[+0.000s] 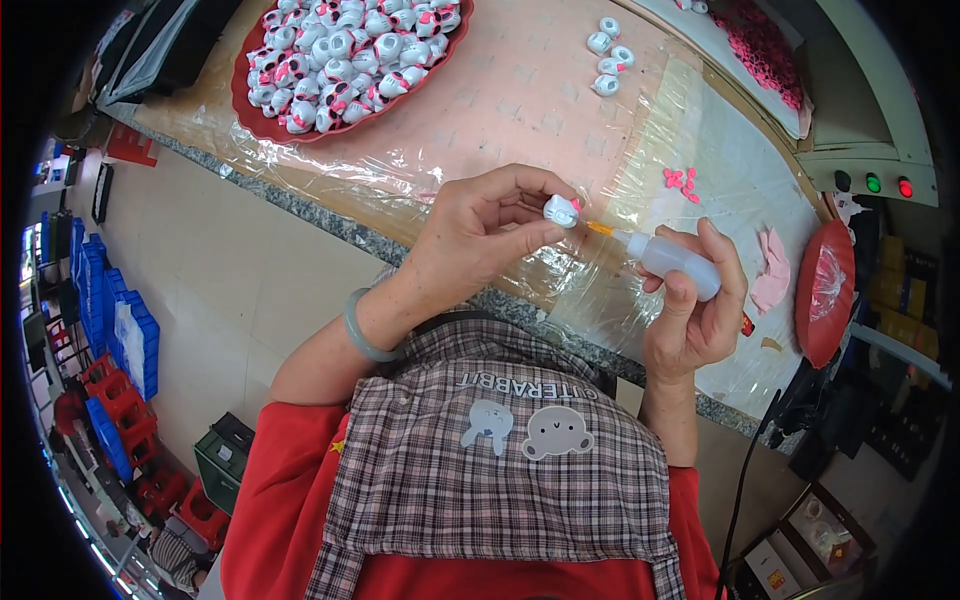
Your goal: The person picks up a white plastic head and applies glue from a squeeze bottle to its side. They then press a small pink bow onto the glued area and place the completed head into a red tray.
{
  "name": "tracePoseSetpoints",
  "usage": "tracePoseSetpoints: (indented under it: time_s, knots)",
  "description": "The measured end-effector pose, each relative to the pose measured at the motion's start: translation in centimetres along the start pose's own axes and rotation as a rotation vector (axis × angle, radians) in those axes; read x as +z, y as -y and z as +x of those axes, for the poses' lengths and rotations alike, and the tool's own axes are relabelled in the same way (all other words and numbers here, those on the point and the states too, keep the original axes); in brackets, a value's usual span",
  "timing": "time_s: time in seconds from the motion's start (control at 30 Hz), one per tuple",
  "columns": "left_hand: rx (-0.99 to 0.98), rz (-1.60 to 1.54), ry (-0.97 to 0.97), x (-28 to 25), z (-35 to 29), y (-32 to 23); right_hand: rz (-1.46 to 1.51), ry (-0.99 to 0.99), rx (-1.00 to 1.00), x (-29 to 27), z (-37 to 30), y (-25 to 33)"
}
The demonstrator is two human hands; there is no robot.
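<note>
White figurine piece (560,211) is pinched in my left hand (452,242), my right hand (700,305) gripping the squeeze bottle (678,264), its orange tip (601,228) just beside it; I judge gluing underway, next needing a light, steady squeeze.

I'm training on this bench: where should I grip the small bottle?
Grip the bottle by its wide, round body, probably from the right, as the right hand does: the narrow orange tip points left toward the white figure.
</note>
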State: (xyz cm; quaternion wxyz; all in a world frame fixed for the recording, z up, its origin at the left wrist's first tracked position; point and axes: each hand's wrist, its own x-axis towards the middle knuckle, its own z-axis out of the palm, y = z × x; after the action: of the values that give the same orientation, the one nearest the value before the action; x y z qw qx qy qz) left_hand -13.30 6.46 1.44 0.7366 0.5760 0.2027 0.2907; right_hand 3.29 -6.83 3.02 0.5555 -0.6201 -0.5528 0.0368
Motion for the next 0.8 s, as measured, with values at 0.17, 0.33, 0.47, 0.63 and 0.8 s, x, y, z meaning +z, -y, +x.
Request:
tracePoseSetpoints:
  time_s: [0.17,0.33,0.47,0.63,0.8]
  knots:
    - [-0.005,-0.012,-0.012,-0.09,0.09,0.1,-0.004,0.033,0.008,-0.09,0.05,0.0]
    - [-0.005,0.003,-0.005,0.03,0.11,0.26,0.019,0.05,0.038,-0.01,0.2,0.17]
    - [-0.03,0.015,0.013,0.14,0.06,0.16,0.078,0.037,0.067,0.38,0.35,0.24]
    - [-0.077,-0.082,0.03,0.02,0.13,-0.07,0.206,-0.043,0.15,0.43,0.33,0.46]
    - [-0.094,-0.137,0.038,-0.24,0.14,0.06,0.21,-0.064,0.153,0.24,0.16,0.33]
